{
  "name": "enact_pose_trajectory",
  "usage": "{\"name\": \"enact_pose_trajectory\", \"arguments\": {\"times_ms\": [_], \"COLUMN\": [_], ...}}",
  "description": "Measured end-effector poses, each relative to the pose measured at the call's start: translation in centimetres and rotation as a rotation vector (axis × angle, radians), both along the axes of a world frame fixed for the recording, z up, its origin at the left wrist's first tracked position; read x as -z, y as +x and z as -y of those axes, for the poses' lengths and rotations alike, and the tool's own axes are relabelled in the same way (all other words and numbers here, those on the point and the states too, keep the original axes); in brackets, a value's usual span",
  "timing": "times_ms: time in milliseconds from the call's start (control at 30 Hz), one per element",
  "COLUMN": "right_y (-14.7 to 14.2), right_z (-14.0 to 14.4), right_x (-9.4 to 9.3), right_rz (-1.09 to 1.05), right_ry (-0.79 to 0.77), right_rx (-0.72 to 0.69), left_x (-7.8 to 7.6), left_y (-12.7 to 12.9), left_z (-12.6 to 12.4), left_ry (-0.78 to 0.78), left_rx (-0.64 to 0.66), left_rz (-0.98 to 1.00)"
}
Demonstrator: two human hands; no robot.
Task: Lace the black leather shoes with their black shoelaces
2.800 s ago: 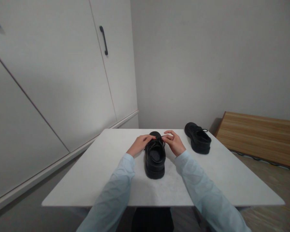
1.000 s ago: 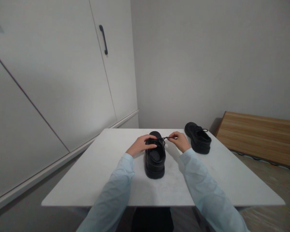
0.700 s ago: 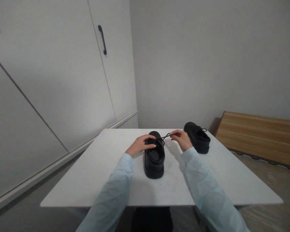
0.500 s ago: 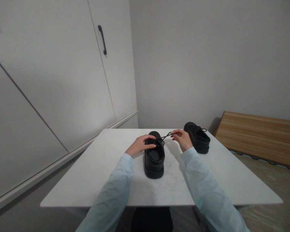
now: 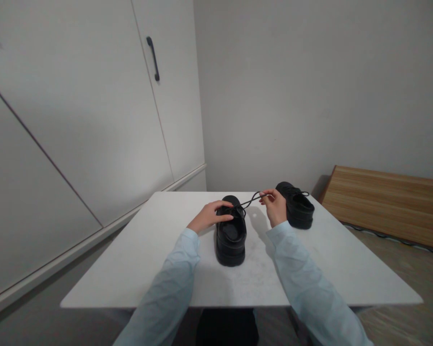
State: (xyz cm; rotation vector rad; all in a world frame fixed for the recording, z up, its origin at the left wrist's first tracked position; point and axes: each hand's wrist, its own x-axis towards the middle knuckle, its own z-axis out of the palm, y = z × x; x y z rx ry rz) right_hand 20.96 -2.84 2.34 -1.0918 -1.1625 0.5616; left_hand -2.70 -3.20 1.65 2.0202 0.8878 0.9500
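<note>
A black lace-up shoe [image 5: 231, 250] stands on the white table with its heel toward me. My left hand [image 5: 211, 216] lies over its left side, fingers and thumb gripping the upper around the lacing. Off to the right, my right hand [image 5: 275, 209] pinches a black shoelace [image 5: 249, 201], which stretches in the air from the shoe's lacing to my fingertips. A second black shoe [image 5: 299, 209] sits just beyond my right hand, its own lace in view on top. The exact points where my left fingertips press are hard to make out.
Both shoes stand on a white table [image 5: 130, 274]. White cabinet doors [image 5: 94, 120] with a dark handle [image 5: 153, 58] rise at the left, and a grey wall [image 5: 310, 96] closes the back. A wood-grain board or bench [image 5: 386, 206] is beyond the table's right side.
My right hand has drawn the shoelace a little farther right and away from the shoe. My left hand and both shoes stay in place.
</note>
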Motion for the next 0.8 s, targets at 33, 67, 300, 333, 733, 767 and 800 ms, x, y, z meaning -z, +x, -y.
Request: {"name": "enact_pose_trajectory", "arguments": {"times_ms": [33,67,300,333,733,767,800], "right_y": [0.1,0.2,0.4,0.3,-0.9,-1.0,-1.2], "right_z": [0.0,0.0,0.4,0.5,1.5,1.6,1.8], "right_x": [0.0,-0.1,-0.6,-0.6,-0.5,-0.7,-0.9], "right_rz": [0.004,0.010,0.246,0.284,0.577,0.563,0.554], "right_ry": [0.010,0.018,0.043,0.032,0.115,0.112,0.106], "right_rx": [0.020,0.042,0.182,0.166,-0.073,-0.125,-0.181], "left_x": [0.0,0.0,-0.1,-0.1,-0.4,-0.4,-0.4], "left_y": [0.0,0.0,0.1,0.1,0.4,0.5,0.4], "left_z": [0.0,0.0,0.1,0.1,0.1,0.1,0.0], "left_ry": [-0.002,-0.004,-0.009,-0.012,-0.039,-0.051,-0.055], "left_rx": [-0.001,-0.003,-0.007,-0.008,-0.022,-0.038,-0.058], "left_rz": [0.002,0.004,0.009,0.008,0.053,0.074,0.094]}}
